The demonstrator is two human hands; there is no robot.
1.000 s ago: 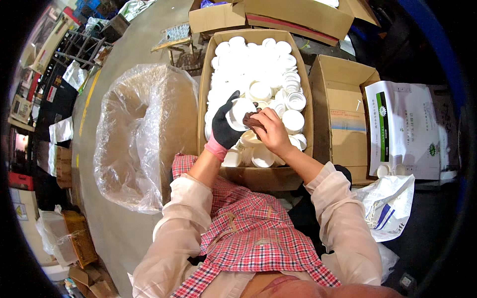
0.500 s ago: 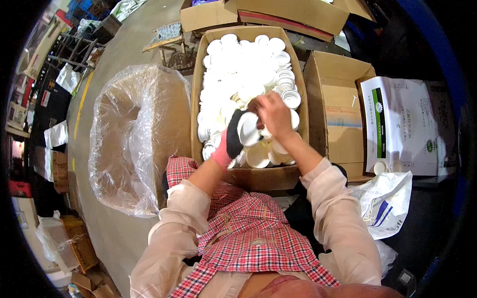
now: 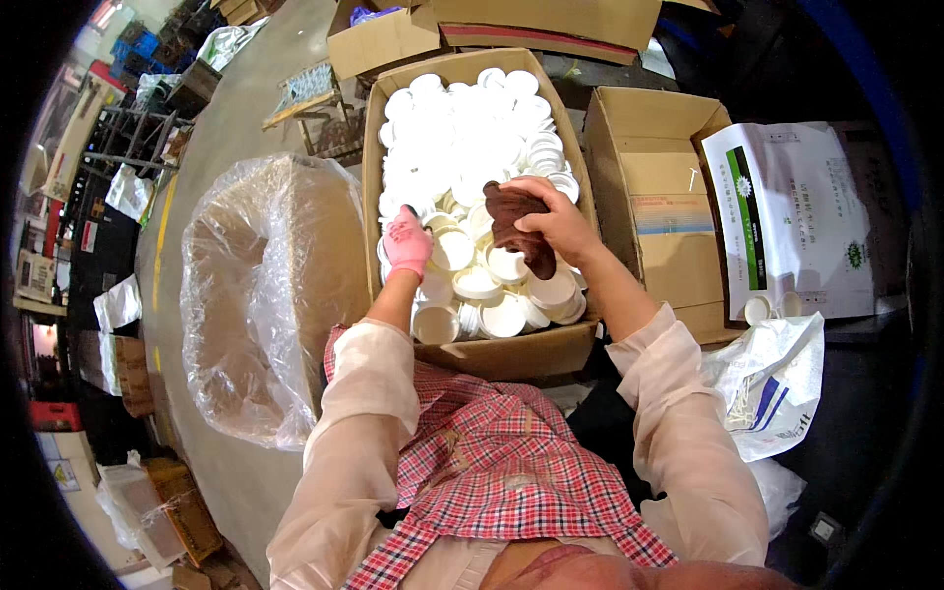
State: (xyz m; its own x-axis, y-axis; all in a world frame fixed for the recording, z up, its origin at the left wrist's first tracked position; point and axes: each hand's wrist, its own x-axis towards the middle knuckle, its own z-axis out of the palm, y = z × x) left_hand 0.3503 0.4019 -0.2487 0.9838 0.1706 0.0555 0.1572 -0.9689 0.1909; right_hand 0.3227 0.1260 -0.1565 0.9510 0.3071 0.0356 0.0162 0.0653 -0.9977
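Note:
A cardboard box [image 3: 575, 108] full of round white plastic lids [image 3: 453, 249] stands in front of me. My left hand [image 3: 406, 246], in a pink glove with dark fingertips, is over the lids by the box's left side. Its fingers are curled down, and what they may hold is hidden. Bare, my right hand [image 3: 562, 224] grips a crumpled dark brown cloth [image 3: 518, 228] above the lids, toward the right side of the box. The cloth hangs down from its fingers. Several lids near me lie flat, some facing up and some stacked on edge.
To the left stands a carton [image 3: 334, 246] with a clear plastic liner [image 3: 231, 324]. An opened carton [image 3: 669, 177] stands to the right, beside a printed white sheet [image 3: 777, 216] and a white plastic bag [image 3: 772, 388]. A small stool [image 3: 305, 93] and another carton [image 3: 383, 39] lie beyond.
My left hand has moved left and no longer shows the white lid it held. My right hand has drawn apart from it, with the brown cloth now plainly in its grip.

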